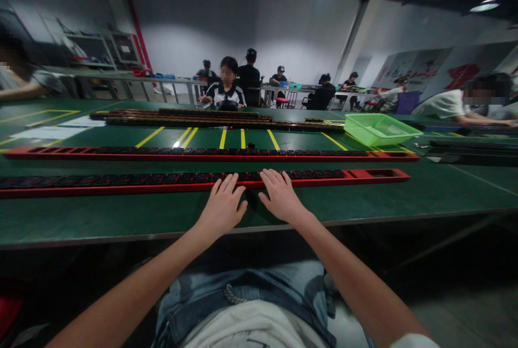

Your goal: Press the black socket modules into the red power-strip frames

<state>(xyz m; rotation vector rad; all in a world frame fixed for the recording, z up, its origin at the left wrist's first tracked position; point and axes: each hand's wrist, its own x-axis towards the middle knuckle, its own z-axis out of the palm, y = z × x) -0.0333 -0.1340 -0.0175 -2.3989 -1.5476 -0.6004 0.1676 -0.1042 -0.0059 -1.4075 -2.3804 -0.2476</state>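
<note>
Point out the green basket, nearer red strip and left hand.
Green basket (361,130), head view: side wall.
Nearer red strip (178,188), head view: front edge.
Left hand (223,204), head view: back of the hand.

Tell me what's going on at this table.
The person's open left hand and open right hand are side by side, on or just over the nearer red frame, which holds a row of dark pieces. A second red frame beyond it has bare slots near its left end. Behind that are a green basket, toward the right, and a stack of long strips. Someone sits across the table.
</note>
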